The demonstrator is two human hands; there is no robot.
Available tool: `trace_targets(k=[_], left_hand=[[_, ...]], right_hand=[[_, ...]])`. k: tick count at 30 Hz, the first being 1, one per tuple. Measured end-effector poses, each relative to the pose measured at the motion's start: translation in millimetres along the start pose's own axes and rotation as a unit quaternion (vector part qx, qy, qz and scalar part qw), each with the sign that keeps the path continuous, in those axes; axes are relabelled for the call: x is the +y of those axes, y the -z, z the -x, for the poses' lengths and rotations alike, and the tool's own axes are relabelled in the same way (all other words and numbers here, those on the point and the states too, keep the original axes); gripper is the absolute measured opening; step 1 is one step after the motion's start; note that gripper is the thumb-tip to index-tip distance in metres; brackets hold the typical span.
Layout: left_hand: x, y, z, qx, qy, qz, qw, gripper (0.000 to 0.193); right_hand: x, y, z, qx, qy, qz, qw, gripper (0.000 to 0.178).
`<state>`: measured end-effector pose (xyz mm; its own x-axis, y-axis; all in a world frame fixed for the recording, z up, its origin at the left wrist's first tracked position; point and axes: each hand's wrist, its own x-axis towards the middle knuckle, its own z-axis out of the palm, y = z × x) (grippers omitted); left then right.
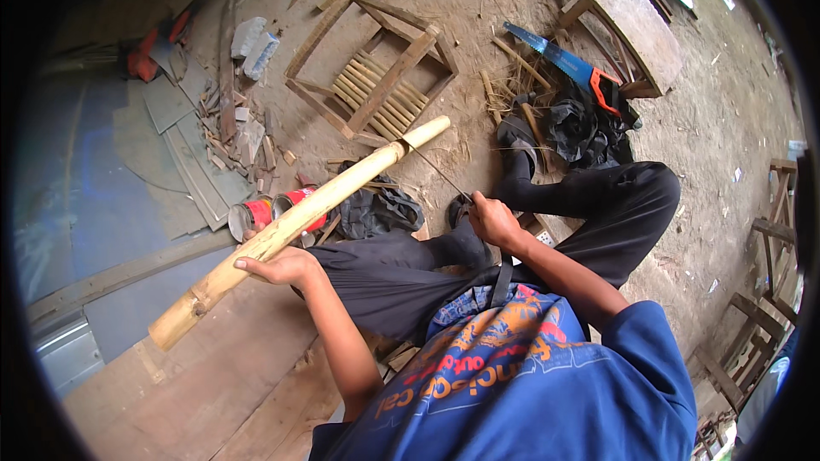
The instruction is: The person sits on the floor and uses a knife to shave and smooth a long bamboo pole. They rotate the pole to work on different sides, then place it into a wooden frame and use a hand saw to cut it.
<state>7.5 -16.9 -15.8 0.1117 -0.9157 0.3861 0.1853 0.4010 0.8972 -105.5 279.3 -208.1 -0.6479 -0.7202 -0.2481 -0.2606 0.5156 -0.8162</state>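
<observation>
A thick pale bamboo pole (329, 196) slants across in front of me, its far end up and to the right. My left hand (286, 265) supports it from below near its lower part, thumb along the near side and fingers curled under. My right hand (494, 222) is closed round the handle of a thin-bladed knife (437, 171), whose grip is mostly hidden in the fist. Seen almost edge-on, the blade reaches up and left to touch the pole near a joint close to its far end.
Beyond the pole lies a wooden frame (295, 68) with bamboo slats (380, 94). A blue handsaw (555, 55) with an orange handle rests by crumpled black plastic (581, 128). Red cans (250, 218) stand left of my legs. Wood scraps (269, 154) and grey sheets (192, 162) lie leftward.
</observation>
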Motion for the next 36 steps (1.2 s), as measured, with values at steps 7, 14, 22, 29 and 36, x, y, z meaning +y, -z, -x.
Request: trace_targets(k=[7, 14, 22, 29, 36], left_hand=[[-3.8, -7.6, 3.6, 0.004, -0.009, 0.005, 1.0, 0.075], [-0.3, -6.5, 2.8, -0.005, -0.001, 0.004, 1.0, 0.074], [-2.7, -3.5, 1.2, -0.008, -0.007, -0.002, 1.0, 0.076], [-1.0, -5.2, 3.3, 0.006, 0.002, -0.002, 1.0, 0.077], [-2.2, -2.5, 2.0, -0.003, 0.014, -0.002, 1.0, 0.076]], right_hand=[[2.6, -0.6, -5.2, -0.002, 0.045, -0.005, 0.999, 0.02], [-8.5, 0.0, -5.0, -0.017, 0.004, -0.009, 1.0, 0.023], [-13.3, 3.1, -4.8, -0.01, 0.023, -0.017, 1.0, 0.023], [-0.1, -0.6, -5.2, -0.006, 0.011, -0.015, 1.0, 0.019], [0.1, 3.3, -7.6, -0.003, 0.01, 0.006, 1.0, 0.018]])
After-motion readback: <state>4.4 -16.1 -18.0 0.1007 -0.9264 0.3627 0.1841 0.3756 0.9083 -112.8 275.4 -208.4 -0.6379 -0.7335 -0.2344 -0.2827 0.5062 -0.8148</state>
